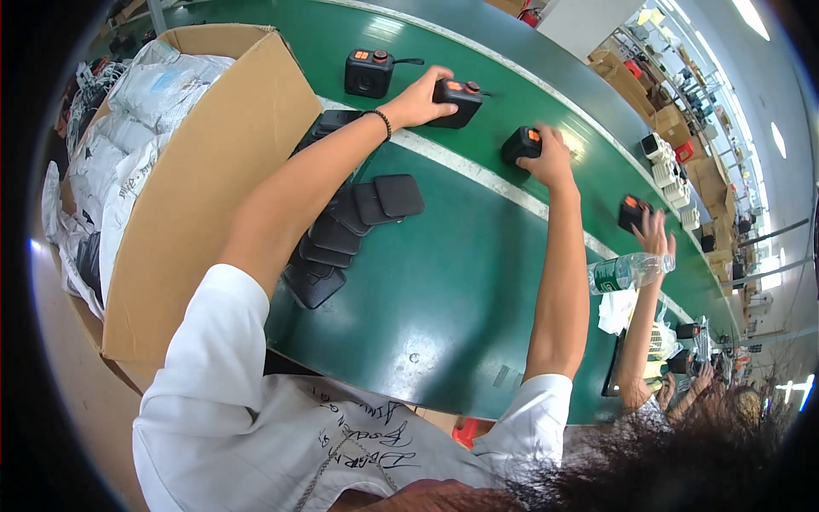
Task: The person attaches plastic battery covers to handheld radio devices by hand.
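Observation:
My left hand (418,100), with a dark bead bracelet at the wrist, is closed around a black box-shaped device (458,107) with orange buttons and a knob on top. My right hand (551,155) grips a second black device (520,147) of similar look, farther right on the green belt (503,96); its fingers are slightly blurred. Another such device (369,77), with a strap, stands left of my left hand. Below my left forearm, several flat black rounded-square pieces (398,195) lie overlapped in a curved row on the green table (444,299).
At the left stands a large open cardboard box (200,188) filled with white plastic packages (141,107). To the right, a co-worker's hand (654,235) is by another black device (631,213). A clear bottle (627,271) is near that arm. White devices (664,166) stand beyond the belt.

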Available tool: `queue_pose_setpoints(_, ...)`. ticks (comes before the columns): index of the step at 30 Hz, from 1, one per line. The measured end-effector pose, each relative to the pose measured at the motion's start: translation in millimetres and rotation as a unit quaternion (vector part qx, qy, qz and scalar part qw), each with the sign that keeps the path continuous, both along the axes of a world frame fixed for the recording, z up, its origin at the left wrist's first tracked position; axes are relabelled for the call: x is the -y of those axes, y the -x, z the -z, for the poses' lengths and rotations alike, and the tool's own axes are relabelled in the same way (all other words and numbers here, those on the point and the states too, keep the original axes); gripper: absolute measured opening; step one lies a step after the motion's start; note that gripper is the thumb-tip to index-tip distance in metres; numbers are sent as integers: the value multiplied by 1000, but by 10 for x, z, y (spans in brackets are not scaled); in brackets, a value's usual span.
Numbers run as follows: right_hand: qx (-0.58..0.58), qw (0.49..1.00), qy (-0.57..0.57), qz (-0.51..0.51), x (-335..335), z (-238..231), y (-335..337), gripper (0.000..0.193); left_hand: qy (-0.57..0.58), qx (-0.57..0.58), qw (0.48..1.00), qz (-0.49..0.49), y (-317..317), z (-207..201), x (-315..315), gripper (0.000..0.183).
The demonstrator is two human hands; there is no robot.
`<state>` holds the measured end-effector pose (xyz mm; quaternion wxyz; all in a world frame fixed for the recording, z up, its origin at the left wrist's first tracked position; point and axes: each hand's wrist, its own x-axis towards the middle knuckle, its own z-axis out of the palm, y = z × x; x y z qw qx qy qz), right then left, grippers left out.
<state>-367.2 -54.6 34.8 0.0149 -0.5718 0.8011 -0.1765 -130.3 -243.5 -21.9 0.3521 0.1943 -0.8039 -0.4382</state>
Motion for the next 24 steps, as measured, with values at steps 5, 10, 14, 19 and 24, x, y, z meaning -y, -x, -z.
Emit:
queue_pose_setpoints(5,-18,993,113,38,-284,-241,-215,57,135,72,986,-67,-70,-158,-484,88)
queue_pose_setpoints(10,198,959,177,-99,-579,-754,-1227,54,-97,-68,967,224,-640,-974,-1357,89)
queue_pose_setpoints(14,433,843,303,-103,-511,-563,-1532,64,-138,-111,979,101,-1251,-809,-1380,55)
queue_pose_setpoints(19,258,904,59,-336,-393,113,-1516,76,-306,-197,931,-32,-1691,-602,-1398,45)
queue_pose_setpoints(24,98,928,-96,-345,-326,8,-1569,96,-359,-192,912,-45,-1765,-461,-1536,42)
